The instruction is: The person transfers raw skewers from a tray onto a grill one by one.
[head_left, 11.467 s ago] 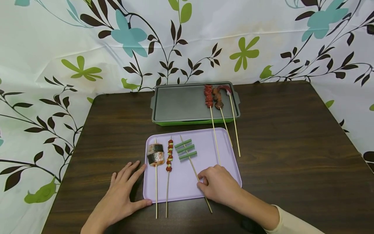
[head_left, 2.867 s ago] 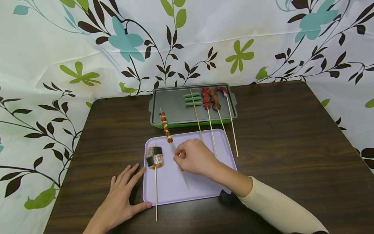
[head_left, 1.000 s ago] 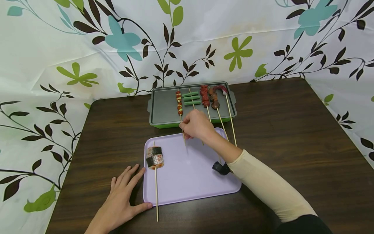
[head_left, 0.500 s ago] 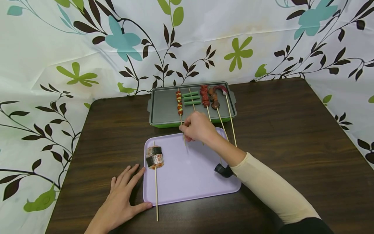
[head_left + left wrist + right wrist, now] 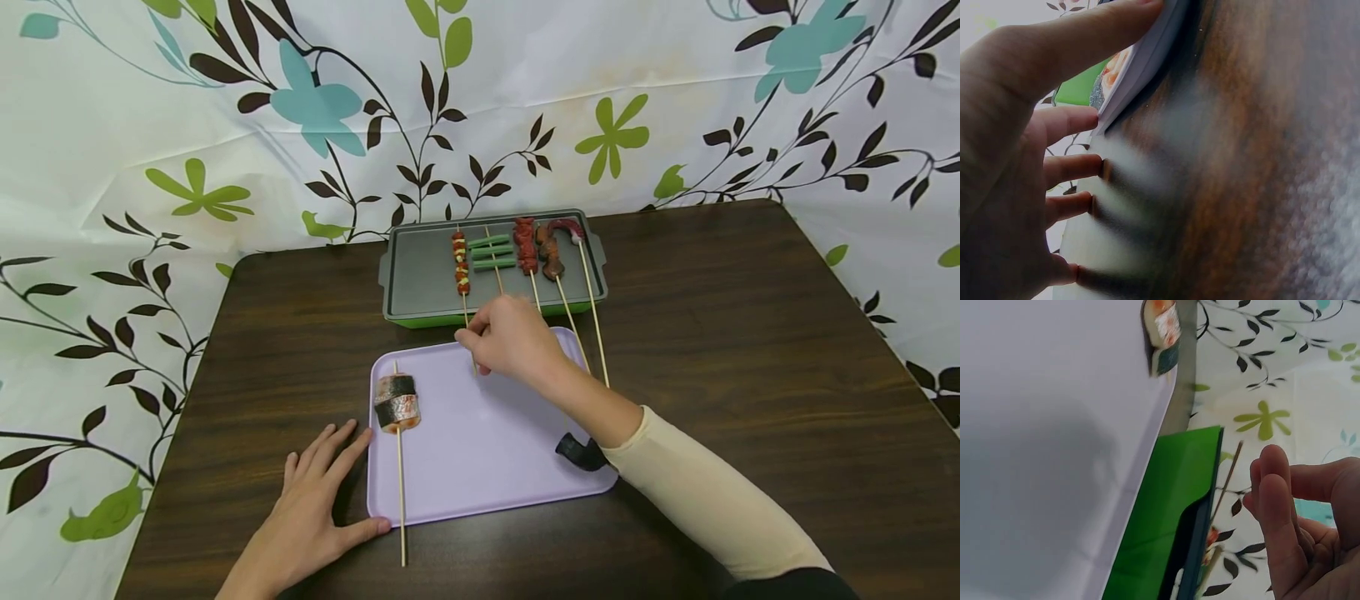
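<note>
My left hand [image 5: 311,500] lies with spread fingers at the left edge of the lilac tray [image 5: 495,458], its thumb at the near left corner. On that tray a skewer of wrapped pieces with dark bands [image 5: 398,402] points away from me. My right hand [image 5: 510,337] hovers over the far edge of the tray, fingers loosely bent. The handle of the skewer of small red and yellow pieces [image 5: 461,262] passes by its fingertips; in the right wrist view its stick [image 5: 1230,472] stands apart from them. That skewer's food rests on the grey grill plate [image 5: 420,275].
Right of it on the plate lie a skewer of green stalks [image 5: 491,252], a red meat skewer [image 5: 527,246], a brown meat skewer [image 5: 550,252] and a dark red curled one [image 5: 567,227]. Their sticks overhang the front. A patterned cloth [image 5: 525,83] hangs behind the dark wooden table [image 5: 750,375].
The green skewer, then the red and yellow one, went from tray to grill plate in my right hand. Lately that hand has drawn back slightly while the skewer stayed. My left hand kept its place.
</note>
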`<state>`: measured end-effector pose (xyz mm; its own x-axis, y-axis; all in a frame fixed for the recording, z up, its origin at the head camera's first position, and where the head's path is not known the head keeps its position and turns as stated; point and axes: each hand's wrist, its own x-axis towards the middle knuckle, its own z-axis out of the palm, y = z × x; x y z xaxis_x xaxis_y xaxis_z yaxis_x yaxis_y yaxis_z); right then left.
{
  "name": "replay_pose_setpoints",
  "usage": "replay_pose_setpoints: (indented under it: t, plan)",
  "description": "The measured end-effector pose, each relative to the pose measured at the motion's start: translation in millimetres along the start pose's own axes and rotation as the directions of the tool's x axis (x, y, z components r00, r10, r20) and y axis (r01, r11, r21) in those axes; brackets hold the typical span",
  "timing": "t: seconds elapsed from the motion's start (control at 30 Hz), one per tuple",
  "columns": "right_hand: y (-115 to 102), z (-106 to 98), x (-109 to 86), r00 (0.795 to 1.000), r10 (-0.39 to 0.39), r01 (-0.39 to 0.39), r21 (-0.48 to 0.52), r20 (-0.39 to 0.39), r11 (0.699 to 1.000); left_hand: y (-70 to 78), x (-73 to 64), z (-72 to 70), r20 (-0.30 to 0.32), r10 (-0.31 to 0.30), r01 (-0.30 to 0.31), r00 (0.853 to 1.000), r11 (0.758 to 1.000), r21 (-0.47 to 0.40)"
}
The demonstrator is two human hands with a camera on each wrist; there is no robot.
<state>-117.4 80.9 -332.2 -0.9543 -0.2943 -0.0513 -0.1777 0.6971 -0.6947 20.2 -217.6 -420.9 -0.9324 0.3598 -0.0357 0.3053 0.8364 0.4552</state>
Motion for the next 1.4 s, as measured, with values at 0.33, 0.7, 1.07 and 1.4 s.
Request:
replay_pose_setpoints:
  t: [0.33,0.7,1.07,1.4]
  plan:
    - [-20,19,-32.0,0.984,-0.136,0.141,-0.034,0.112,0.989,-0.9,-0.3,0.8,0.000,-0.003,0.003,1.000,1.000,-0.006]
    - [-31,73,-56.4,0.939,-0.220,0.269,-0.168,0.262,0.948,-1.8,-2.1,1.5,-0.023,0.019,-0.020,1.000,1.000,-0.018]
    - [-30,105,-61.7,0.913,-0.216,0.272,-0.123,0.345,0.954,-2.2,-2.7,2.2,-0.038,0.042,-0.043,0.998,0.999,-0.029]
    - [-30,115,-64.5,0.897,-0.195,0.248,-0.086,0.396,0.965,-4.8,-1.9,3.2,-0.043,0.045,-0.046,0.998,0.998,-0.036]
